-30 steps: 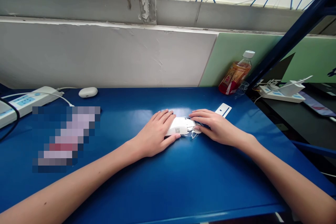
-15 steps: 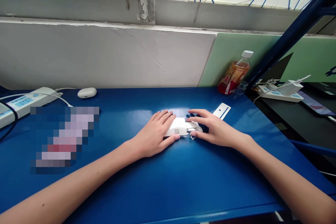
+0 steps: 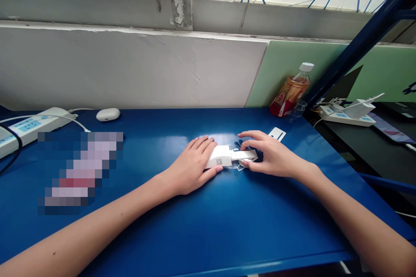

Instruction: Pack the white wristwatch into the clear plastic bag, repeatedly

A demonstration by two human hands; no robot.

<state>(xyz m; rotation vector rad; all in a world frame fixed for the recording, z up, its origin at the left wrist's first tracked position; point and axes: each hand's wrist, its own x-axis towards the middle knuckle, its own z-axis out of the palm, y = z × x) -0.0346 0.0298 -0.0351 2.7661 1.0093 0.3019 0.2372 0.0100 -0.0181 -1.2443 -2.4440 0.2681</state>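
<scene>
A small white box with a square printed code lies flat on the blue desk. My left hand is closed over its left end, fingers along the far side and thumb along the near side. From the box's right side a narrow white strip or flap sticks out, with crinkled clear plastic beside and under it. Around the strip's outer end, my right hand has its fingers and thumb apart; whether a fingertip touches the plastic I cannot tell. Behind that hand lies a white card, partly covered.
A drink bottle leans at the back right by a blue slanted post. On the left are a white power strip, a white earbud case and a blurred-out item with a cable. Another power strip sits far right.
My right hand has shifted a little to the right and now covers more of the card. The white strip shows farther out from the box. My left hand stays put.
</scene>
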